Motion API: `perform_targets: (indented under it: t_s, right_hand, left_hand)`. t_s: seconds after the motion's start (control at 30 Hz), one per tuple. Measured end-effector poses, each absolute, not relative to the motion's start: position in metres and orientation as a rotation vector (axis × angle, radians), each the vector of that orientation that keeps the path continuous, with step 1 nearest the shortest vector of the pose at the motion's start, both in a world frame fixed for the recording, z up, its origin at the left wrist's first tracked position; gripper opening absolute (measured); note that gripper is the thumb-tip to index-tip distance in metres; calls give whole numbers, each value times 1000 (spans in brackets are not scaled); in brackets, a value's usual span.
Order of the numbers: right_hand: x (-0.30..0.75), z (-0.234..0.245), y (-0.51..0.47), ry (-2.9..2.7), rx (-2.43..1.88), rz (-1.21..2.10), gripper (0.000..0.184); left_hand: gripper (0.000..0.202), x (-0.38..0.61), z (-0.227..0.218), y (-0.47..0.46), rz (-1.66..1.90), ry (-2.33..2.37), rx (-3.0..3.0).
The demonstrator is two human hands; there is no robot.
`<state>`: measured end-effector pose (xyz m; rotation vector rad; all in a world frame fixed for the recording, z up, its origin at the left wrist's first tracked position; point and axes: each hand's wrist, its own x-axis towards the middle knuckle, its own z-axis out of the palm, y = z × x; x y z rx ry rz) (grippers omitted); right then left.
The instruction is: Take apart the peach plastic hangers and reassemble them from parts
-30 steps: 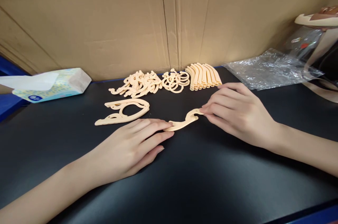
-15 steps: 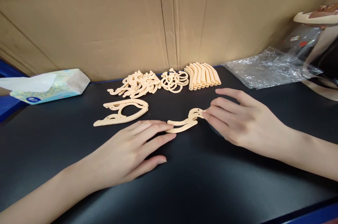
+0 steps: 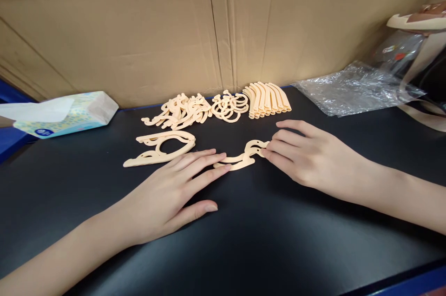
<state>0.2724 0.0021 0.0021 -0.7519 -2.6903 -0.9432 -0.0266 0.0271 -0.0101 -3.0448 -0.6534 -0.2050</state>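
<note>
A cream plastic folding-hanger piece (image 3: pixel 240 164), made of slim curved arms, lies on the black tabletop between my hands. My left hand (image 3: pixel 174 194) is open, fingers stretched and spread, with the fingertips pressing on its left end. My right hand (image 3: pixel 310 161) pinches a curved cream piece with holes (image 3: pixel 257 144) at the right end; thumb and grip are partly hidden. Left of these lies a folded cream hanger (image 3: pixel 163 147), just beyond my left fingers.
Along the cardboard wall (image 3: pixel 139 31) lie a pile of hanger arms (image 3: pixel 177 112), a heap of hooks (image 3: pixel 230 106) and a row of curved tubular parts (image 3: pixel 268 101). A tissue pack (image 3: pixel 80 112) sits at left, clear plastic wrap (image 3: pixel 348 89) at right.
The held hanger pieces have shifted slightly left and away from me, my right hand moving left with them. My left fingers reach further over the left end and spread a little more.
</note>
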Motion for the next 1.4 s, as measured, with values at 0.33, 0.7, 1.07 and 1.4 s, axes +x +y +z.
perform_targets:
  t_s: [0.33,0.7,1.07,1.4]
  right_hand:
    - [276,-5,11,-2666,-883,-690,24]
    - [282,-16,23,-2667,-1038,-279,36]
    - [285,-19,28,-2654,-1035,-32,42]
    - [283,-18,27,-2631,-992,-27,38]
  left_hand:
    - [52,-25,-8,26,-241,-672,-3054]
    - [52,-24,-8,23,-293,-737,-3054]
    - [48,-24,-9,23,-339,-786,-3017]
    - [43,-23,-10,28,-377,-866,-2943]
